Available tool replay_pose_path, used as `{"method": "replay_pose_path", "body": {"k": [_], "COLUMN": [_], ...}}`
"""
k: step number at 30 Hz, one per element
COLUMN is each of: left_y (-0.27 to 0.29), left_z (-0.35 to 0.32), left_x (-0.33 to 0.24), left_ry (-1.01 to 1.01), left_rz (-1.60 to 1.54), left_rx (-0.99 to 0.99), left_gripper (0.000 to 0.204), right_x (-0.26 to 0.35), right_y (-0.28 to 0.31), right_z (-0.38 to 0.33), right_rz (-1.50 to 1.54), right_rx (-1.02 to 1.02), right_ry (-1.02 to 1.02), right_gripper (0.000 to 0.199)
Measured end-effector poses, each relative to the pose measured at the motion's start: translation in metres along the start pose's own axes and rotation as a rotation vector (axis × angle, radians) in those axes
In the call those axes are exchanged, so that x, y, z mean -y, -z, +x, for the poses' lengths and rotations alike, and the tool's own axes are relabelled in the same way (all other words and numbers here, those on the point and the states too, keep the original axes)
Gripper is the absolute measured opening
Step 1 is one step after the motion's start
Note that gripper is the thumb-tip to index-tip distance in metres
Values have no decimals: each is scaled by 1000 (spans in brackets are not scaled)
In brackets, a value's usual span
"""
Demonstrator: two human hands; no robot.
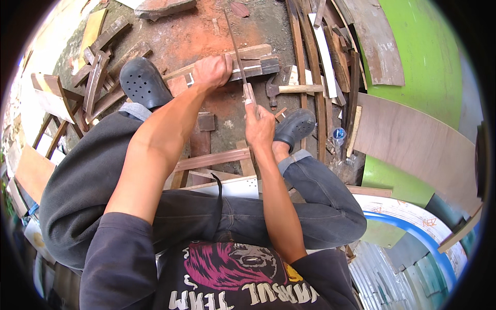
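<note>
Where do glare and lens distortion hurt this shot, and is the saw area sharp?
Head view, upper left: glare washes out detail beyond the wood offcuts; head view, right: the plywood sheet looks bowed, likely fisheye distortion; head view, upper middle: saw handle and hammer look fairly crisp, no obvious motion blur.

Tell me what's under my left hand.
Wooden battens lie under your left hand, showing on either side of it. The stretch directly beneath is covered, so I can't see that part.
</note>
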State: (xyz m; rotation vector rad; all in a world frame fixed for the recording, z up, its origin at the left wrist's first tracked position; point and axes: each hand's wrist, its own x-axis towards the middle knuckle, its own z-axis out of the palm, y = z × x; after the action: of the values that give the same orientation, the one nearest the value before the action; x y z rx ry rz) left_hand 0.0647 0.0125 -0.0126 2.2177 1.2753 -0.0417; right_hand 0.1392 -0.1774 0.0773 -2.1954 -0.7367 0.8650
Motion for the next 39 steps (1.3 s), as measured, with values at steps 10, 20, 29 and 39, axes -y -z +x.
{"method": "replay_pose_path", "body": {"k": [10, 20, 29, 39], "left_y": [1, -8, -1, -3], "left_z": [-8, -6, 6, 5], "left_x": [4, 7, -3, 3], "left_ry": [23, -4, 37, 42], "left_rz": [41, 6, 116, 101], "left_rx": [-31, -86, -23, -18], "left_gripper": [54, 51, 56, 58], "right_x": [-4, 15, 4, -30], "right_y": [47, 72, 8, 29], "right_z": [-67, -98, 3, -32], "right_rz": [62, 39, 15, 152], "right_rx": [68, 85, 35, 88], "right_ry": [-46, -153, -48, -75], "right_gripper": [39, 35, 46, 43]}}
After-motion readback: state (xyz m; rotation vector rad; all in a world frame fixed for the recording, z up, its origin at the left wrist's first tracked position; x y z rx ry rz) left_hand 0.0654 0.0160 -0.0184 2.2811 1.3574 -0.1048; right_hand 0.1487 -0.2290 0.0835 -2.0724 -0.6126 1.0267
